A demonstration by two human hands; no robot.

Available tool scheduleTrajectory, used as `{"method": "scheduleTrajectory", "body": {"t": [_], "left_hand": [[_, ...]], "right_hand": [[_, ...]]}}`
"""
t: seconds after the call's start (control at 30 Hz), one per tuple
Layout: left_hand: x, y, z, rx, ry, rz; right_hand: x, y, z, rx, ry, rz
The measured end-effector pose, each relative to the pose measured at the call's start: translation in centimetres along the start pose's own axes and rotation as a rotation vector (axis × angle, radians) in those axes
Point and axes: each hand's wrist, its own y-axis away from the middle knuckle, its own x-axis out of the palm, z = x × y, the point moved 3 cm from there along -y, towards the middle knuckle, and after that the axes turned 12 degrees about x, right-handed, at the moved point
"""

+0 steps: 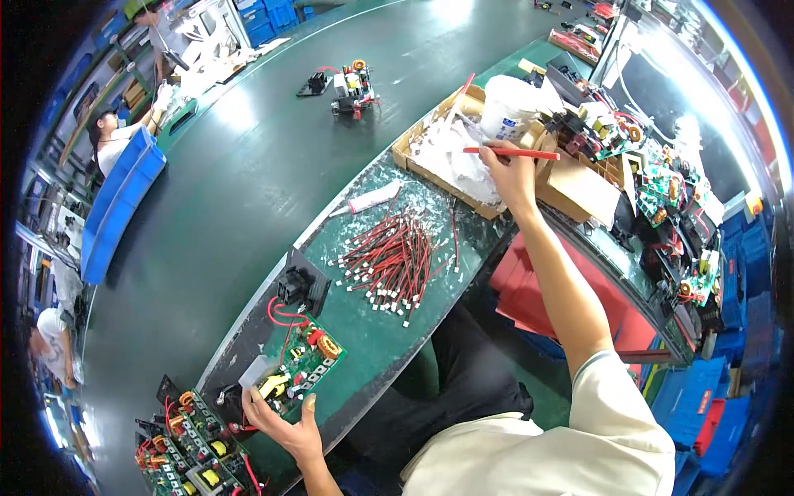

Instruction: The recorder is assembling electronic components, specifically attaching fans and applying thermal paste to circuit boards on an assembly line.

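My right hand (511, 175) is closed around a slim red stick (529, 154), held level above a cardboard box (407, 150) with white, paste-smeared material (451, 153) inside. My left hand (285, 430) spans the near end of a green circuit board (318, 364), fingers at one side and thumb at the other, gripping it. The board carries a copper coil (328, 345), a yellow transformer and a pale grey plate (258, 371). Red wires run from it to a black part (294, 285) behind. A pile of red-and-black cables with white plugs (393, 260) lies between my hands.
A white tube (374, 198) lies behind the cables. More boards (186, 442) crowd the lower left, others (662, 194) the right rack. A white bucket (506, 107) stands beside the box. Another board (354, 89) sits on the grey surface beyond. Co-workers sit at the far left, near a blue bin (124, 207).
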Motion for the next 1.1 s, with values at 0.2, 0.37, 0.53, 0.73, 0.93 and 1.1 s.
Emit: {"method": "scheduleTrajectory", "body": {"t": [0.2,0.37,0.53,0.73,0.93,1.1], "left_hand": [[0.2,0.4,0.4,-0.033,0.010,0.015],[0.4,-0.1,0.2,-0.020,0.021,0.012],[0.2,-0.2,0.0,-0.031,0.028,0.013],[0.1,0.3,0.0,-0.052,0.061,-0.001],[-0.3,0.5,0.6,-0.088,0.083,-0.006],[0.6,-1.2,-0.5,0.078,0.000,0.068]], "right_hand": [[-1.4,0.2,2.3,0.149,0.140,0.062],[-1.2,-0.9,2.8,-0.146,0.167,0.162],[-0.2,-0.8,2.3,-0.180,0.186,0.237],[-1.5,-0.9,4.2,-0.101,0.270,0.241],[-0.8,0.2,4.2,-0.216,0.508,0.266],[-4.2,8.9,13.7,-0.285,0.174,0.435]]}}
